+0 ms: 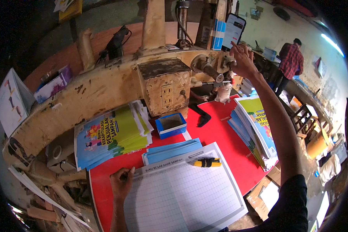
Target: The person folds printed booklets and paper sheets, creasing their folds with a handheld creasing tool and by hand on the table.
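White paper (185, 193) lies before me on the red tabletop (216, 123), its upper left corner at my left hand (121, 181); the fingers curl, but I cannot tell whether they pinch it. My right hand (243, 61), fingers loosely spread, is up at the phone (235, 30). Beyond the paper, the open blue box (171, 133) shows its grey inside. Red surface shows between box and right-hand booklets (255, 131); the paper's lower right corner overhangs the edge.

Wide-lens curve bends the edges into black corners. A glowing tube (332, 45), right of the phone (234, 31), lights the pale wall; left of the phone the background is dim and grainy.
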`<state>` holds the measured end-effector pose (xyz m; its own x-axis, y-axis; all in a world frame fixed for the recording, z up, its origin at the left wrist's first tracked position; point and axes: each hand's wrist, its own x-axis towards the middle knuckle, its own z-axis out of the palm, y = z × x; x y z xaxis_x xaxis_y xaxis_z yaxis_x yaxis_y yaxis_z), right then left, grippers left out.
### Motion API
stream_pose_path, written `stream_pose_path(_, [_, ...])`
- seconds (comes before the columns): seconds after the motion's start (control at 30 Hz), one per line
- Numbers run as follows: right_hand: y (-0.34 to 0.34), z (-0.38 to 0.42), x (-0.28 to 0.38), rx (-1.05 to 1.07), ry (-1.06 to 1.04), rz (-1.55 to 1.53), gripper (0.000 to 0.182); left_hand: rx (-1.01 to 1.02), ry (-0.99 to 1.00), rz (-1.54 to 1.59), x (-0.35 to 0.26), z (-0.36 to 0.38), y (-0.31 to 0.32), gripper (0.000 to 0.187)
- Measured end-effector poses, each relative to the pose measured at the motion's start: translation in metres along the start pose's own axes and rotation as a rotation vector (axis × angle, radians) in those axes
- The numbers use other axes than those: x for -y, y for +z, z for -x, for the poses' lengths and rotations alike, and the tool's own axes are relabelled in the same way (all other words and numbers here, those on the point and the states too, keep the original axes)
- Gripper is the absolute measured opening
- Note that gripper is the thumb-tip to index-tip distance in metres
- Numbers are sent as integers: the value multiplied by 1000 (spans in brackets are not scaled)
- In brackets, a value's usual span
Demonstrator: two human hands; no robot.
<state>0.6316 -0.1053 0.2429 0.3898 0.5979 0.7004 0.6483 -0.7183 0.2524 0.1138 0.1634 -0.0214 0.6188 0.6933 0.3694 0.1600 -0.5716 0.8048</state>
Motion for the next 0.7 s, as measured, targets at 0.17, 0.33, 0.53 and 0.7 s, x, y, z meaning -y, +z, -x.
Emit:
stream_pose_path(0.17, [1,2,-2,-131,-4,-109,51,29,-5,-48,-3,-1,-4,28])
stream_pose_path(0.33, [1,6,-7,-188,-4,-118,57,5,7,-85,5,1,0,28])
stream_pose_path(0.53, [-1,5,-8,-129,34,-77,59,-39,38,-93,-2,1,-1,27])
stream_pose_path(0.7, [-1,-1,-9,-84,13,-76,61,-8,16,-139,-1,0,-4,30])
